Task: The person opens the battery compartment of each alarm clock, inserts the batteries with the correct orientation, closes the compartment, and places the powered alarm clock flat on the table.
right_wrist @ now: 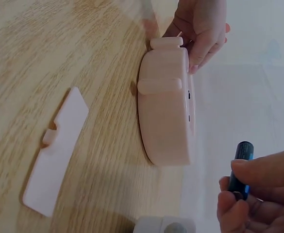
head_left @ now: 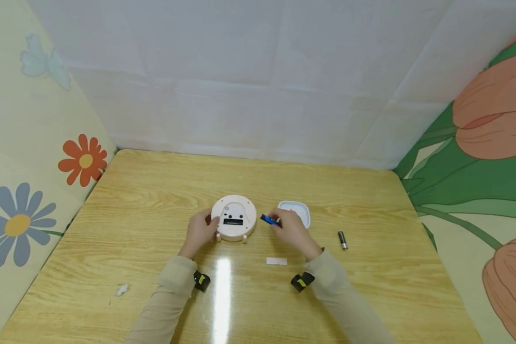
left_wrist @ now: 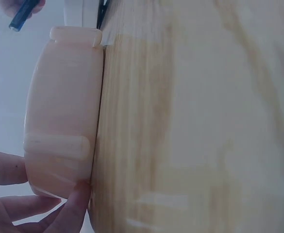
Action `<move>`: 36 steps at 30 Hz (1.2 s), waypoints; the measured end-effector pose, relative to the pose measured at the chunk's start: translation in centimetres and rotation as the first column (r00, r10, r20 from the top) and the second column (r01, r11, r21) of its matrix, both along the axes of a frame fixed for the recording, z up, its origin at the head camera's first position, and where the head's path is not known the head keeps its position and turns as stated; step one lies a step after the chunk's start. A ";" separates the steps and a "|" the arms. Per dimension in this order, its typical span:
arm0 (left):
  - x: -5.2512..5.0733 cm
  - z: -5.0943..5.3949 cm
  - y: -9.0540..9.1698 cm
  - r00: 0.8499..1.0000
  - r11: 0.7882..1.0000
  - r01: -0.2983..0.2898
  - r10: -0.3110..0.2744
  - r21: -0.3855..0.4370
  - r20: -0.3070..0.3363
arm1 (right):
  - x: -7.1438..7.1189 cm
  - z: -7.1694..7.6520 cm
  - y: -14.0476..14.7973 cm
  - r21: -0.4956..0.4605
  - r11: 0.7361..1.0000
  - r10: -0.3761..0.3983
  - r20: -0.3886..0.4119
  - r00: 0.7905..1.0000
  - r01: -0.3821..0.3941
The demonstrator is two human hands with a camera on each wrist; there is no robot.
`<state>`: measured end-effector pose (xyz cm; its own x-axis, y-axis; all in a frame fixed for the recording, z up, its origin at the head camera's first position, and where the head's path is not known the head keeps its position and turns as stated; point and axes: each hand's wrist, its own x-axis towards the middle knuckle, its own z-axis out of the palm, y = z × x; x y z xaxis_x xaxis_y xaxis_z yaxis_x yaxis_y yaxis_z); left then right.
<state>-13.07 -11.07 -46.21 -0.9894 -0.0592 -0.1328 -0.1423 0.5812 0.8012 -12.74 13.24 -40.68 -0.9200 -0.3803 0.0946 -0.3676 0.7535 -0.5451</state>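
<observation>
A round pink clock with two small feet lies back side up on the table. A dark battery slot shows in its back; whether anything sits inside, I cannot tell. My left hand grips the clock's left edge, thumb on top and fingers against the side. To the right of the clock, my right hand pinches a blue battery between thumb and fingers, raised off the table and apart from the clock. A pink battery cover with a small tab lies nearer me.
Behind my right hand stands a small white dish. Farther right, a black and silver battery lies on the wooden table. A whitish worn patch marks the tabletop at front left. A white cloth hangs behind the table.
</observation>
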 end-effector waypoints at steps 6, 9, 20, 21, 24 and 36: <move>-0.1 -0.1 0.0 1.000 1.000 0.000 0.000 0.005 -0.003 | -0.5 -0.5 -0.6 -0.022 0.999 -0.022 0.056 0.998 0.024; -0.1 -0.1 0.0 1.000 1.000 0.002 -0.002 0.012 -0.003 | -0.7 -0.7 -0.8 -0.035 0.999 -0.029 0.086 0.996 0.032; 0.2 0.0 0.1 1.000 1.000 0.003 -0.003 0.012 -0.029 | -1.3 -1.3 -1.3 -0.055 0.998 -0.001 0.040 0.999 0.003; 0.2 0.0 0.1 0.999 1.000 0.003 -0.002 0.012 -0.033 | -1.3 -1.4 -1.4 -0.060 0.998 0.003 0.043 0.999 -0.001; 0.2 0.0 0.1 0.999 1.000 0.005 -0.004 0.012 -0.042 | -1.4 -1.3 -1.7 -0.063 0.998 0.018 0.052 0.998 -0.014; 0.1 0.0 0.1 0.999 1.000 0.002 -0.001 0.008 -0.042 | -1.6 -1.5 -2.5 -0.073 0.995 0.072 0.056 0.996 -0.068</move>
